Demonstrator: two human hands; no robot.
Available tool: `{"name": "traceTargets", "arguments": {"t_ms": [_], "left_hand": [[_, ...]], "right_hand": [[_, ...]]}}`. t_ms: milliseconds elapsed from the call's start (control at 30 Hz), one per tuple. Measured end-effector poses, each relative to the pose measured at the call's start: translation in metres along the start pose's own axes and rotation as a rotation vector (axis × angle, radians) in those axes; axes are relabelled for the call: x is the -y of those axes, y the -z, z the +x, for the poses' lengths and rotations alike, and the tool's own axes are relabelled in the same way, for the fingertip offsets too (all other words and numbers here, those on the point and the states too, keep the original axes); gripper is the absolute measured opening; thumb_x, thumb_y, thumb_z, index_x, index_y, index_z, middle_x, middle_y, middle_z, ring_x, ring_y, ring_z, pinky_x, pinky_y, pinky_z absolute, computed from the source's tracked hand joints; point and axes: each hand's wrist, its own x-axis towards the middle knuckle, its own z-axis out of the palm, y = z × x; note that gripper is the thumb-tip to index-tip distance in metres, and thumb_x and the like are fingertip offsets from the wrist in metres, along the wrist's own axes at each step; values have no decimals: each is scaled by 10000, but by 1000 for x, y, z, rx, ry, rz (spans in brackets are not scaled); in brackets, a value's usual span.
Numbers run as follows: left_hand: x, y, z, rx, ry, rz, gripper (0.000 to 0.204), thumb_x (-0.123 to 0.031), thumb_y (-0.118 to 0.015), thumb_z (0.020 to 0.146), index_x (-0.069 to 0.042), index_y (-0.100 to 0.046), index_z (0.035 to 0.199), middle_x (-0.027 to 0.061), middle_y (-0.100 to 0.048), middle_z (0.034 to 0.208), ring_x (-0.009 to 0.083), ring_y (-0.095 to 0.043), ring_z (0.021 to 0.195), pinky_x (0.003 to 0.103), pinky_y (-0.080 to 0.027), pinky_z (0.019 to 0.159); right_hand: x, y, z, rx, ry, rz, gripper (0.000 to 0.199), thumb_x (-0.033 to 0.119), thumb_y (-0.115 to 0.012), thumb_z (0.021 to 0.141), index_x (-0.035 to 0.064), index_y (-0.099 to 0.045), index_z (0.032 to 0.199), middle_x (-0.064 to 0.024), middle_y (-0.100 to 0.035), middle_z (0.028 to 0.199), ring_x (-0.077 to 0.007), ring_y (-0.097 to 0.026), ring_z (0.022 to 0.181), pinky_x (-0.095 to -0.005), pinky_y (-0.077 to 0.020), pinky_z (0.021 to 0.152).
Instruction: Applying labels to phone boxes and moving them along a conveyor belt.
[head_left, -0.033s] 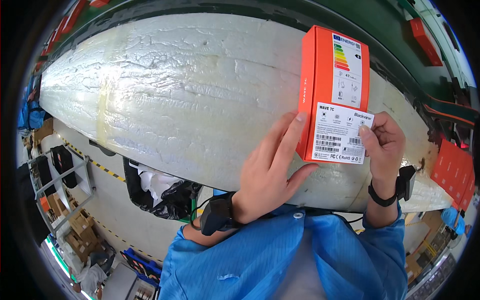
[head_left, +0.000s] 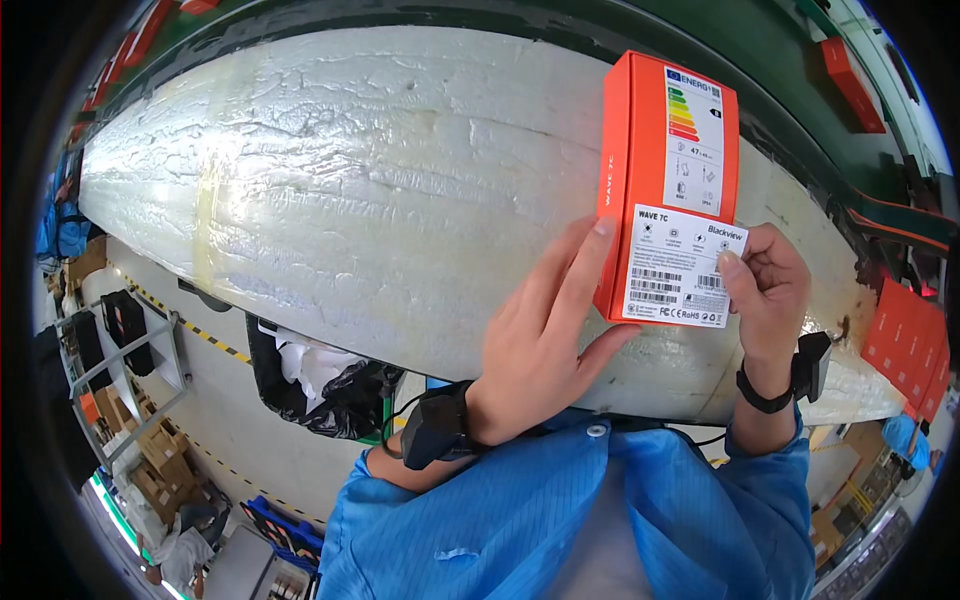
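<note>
An orange-red box (head_left: 650, 130) lies on the worktable to the right of the middle, its long side pointing away from me. Its upper face carries a colour-barred energy label (head_left: 694, 165), and across its near end is a white printed label (head_left: 660, 255) whose right edge sticks out past the box. My right hand (head_left: 772, 290) pinches that right edge, thumb on top and fingers curled. Along the box's left side, my left hand (head_left: 545, 325) has its fingers stretched out, with the fingertips touching the box. Its thumb stands apart by the near left corner.
Shiny, wrinkled film covers the worktable (head_left: 380, 170), with a tape strip (head_left: 208, 200) across it. More orange-red boxes (head_left: 905, 340) stand at the right end. A black-lined bin (head_left: 340, 400) is below the near edge. Beyond the far edge runs a green surface (head_left: 770, 50).
My left hand has shifted very slightly to the right along the box's near left corner. The box, the white label and my right hand stay where they were.
</note>
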Motion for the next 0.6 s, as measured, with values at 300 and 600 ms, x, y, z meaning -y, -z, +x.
{"name": "traceTargets", "arguments": {"t_ms": [300, 600], "left_hand": [[-2, 1, 9, 38, 33, 35, 928, -251, -817, 693, 31, -333, 1431, 203, -525, 1277, 308, -615, 1013, 344, -539, 792], [1, -2, -2, 29, 21, 39, 875, -197, -804, 712, 31, -345, 1421, 210, -535, 1259, 313, -606, 1005, 360, -522, 808]], "right_hand": [[-12, 15, 8, 106, -49, 197, 122, 124, -643, 912, 17, -585, 918, -14, -633, 762, -13, -543, 611, -154, -396, 503], [8, 1, 0, 3, -19, -5, 102, 85, -641, 916, 0, -586, 928, -36, -655, 783, -24, -554, 620, -171, -420, 531]]}}
